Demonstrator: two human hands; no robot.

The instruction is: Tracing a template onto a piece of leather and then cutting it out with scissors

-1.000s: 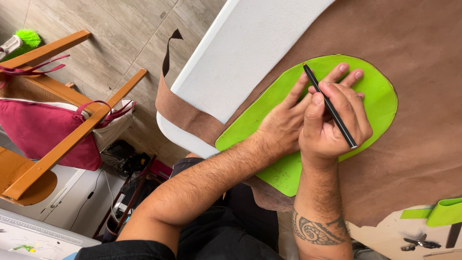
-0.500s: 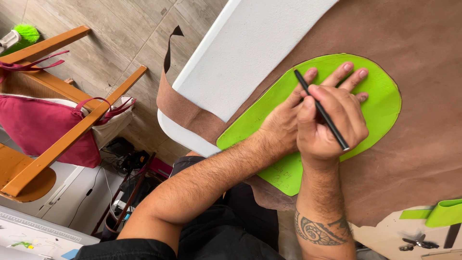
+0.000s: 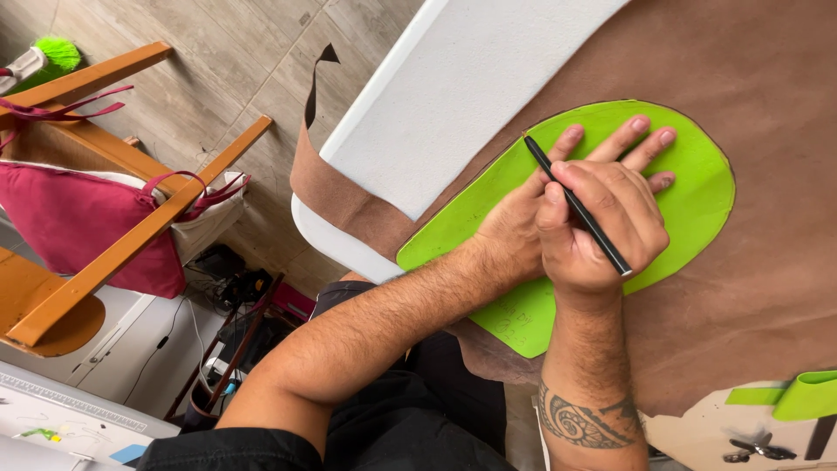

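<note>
Right hand (image 3: 602, 227) pinches black pen (image 3: 577, 208), tip at upper-left edge of green template (image 3: 697, 201), frame centre-right. Left hand (image 3: 532, 222) flat, fingers spread, pressing template on brown leather (image 3: 767, 78). Leather overhangs white surface (image 3: 453, 96) edge. Open leather right, above template.

Right hand (image 3: 602, 222) perhaps hides left hand's (image 3: 545, 218) knuckles

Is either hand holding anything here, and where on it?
Right hand grips a black pen along its lower shaft. Left hand holds nothing, pressing flat on the green template.
</note>
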